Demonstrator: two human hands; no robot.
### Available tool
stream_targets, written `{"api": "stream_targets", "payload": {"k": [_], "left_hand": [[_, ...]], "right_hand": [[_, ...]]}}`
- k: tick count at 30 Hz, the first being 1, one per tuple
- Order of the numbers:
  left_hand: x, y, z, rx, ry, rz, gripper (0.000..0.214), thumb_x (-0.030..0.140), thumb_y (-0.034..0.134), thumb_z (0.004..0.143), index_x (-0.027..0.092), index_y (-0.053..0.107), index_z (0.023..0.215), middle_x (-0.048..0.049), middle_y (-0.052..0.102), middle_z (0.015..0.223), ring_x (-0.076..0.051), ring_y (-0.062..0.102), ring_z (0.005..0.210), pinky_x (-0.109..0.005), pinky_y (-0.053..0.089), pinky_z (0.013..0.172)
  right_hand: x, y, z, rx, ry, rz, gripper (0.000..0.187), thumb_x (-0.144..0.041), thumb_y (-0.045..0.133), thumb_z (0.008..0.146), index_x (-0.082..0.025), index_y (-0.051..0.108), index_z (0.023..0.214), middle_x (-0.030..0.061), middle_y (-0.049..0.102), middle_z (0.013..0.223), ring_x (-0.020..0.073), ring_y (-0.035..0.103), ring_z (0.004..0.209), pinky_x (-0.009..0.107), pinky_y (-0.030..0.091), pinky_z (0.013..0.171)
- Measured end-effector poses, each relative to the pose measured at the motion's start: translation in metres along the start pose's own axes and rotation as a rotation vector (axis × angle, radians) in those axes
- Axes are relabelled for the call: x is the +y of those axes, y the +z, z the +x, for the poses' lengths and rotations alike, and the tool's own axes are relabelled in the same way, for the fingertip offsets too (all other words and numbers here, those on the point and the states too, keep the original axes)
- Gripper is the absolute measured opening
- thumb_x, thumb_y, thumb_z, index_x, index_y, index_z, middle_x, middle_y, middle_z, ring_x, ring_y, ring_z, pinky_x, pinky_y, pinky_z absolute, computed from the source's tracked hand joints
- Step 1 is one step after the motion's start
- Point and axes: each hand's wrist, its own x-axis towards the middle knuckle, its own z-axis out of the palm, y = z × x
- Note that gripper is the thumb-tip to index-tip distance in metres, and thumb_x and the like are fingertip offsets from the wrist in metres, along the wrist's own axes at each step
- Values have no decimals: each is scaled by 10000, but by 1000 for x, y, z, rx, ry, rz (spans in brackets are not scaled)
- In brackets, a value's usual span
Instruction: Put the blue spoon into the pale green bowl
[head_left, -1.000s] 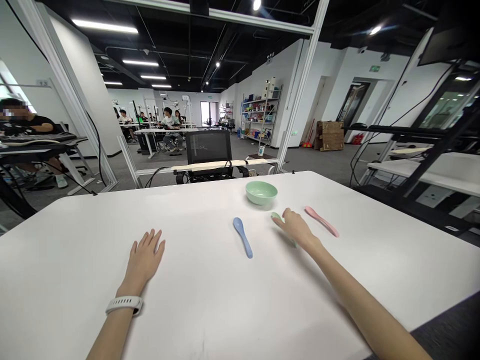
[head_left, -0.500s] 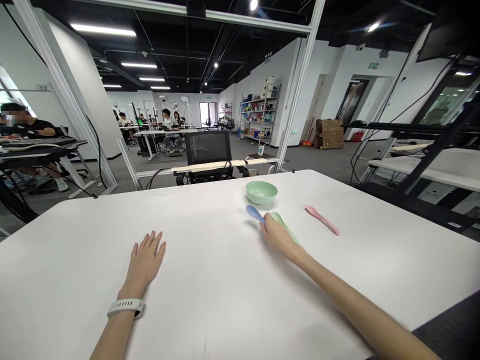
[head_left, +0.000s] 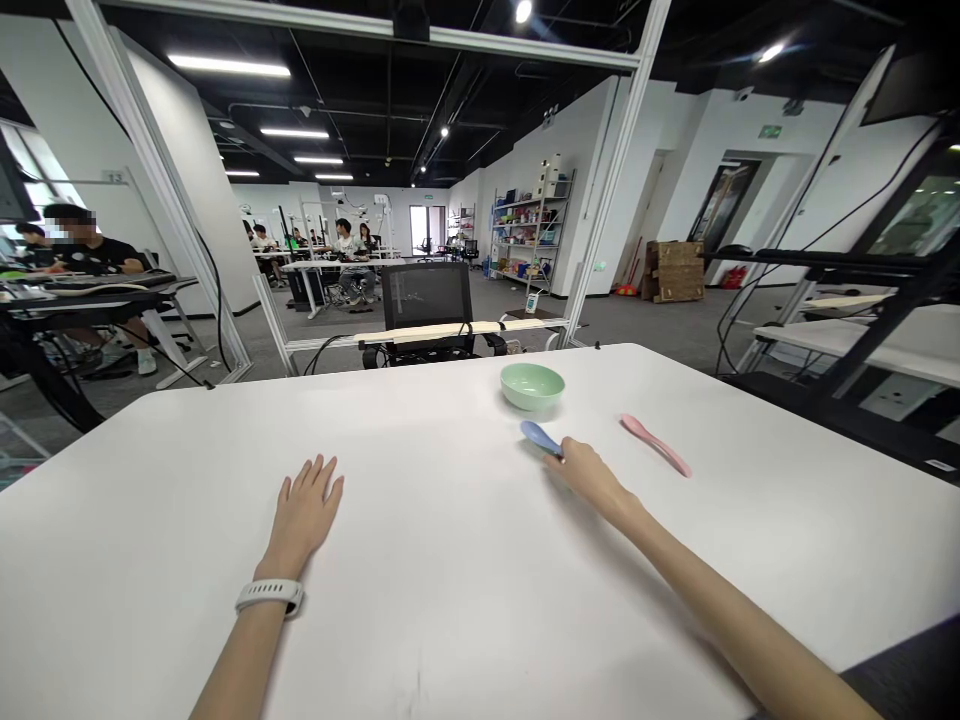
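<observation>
Right hand (head_left: 589,472): bare, palm down, low over the white table (head_left: 420,560), fingers (head_left: 574,458) close together. Blue plastic spoon (head_left: 538,436): lying on the tabletop, its bowl showing beyond the fingertips and pointing left, its handle hidden beneath the right hand. Grip: the fingers touch the spoon; whether they are clamped on it cannot be told from this view. Left hand (head_left: 302,515): bare, flat on the table, fingers spread apart, holding nothing, well apart from the right hand. White watch strap (head_left: 270,597): around the left wrist. Pale green bowl (head_left: 532,386): upright on the table near its far edge, just beyond the blue plastic spoon, not touching it. Pink plastic spoon (head_left: 655,445): lying on the table to the right of the right hand, near it but not touching. Surroundings: black mesh office chair (head_left: 427,296) beyond the table; metal shelving (head_left: 531,228) stocked with assorted items along the far wall; wooden crate (head_left: 673,270) on the floor; seated person (head_left: 94,255) in a black T-shirt at a desk, far left.
</observation>
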Motion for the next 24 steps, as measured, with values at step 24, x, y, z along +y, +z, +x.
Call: {"api": "stream_targets", "payload": {"k": [24], "left_hand": [[-1,2,0,15,-4,2,674,423,265,1100,183,550,1662,-144,475,1786,-298,400,1686,-581,283,1388]], "right_hand": [[-47,26,-29,-94,-154,140,206,-295,570,1093,-193,684,954,128,786,986,217,723,826,281,391,641]]}}
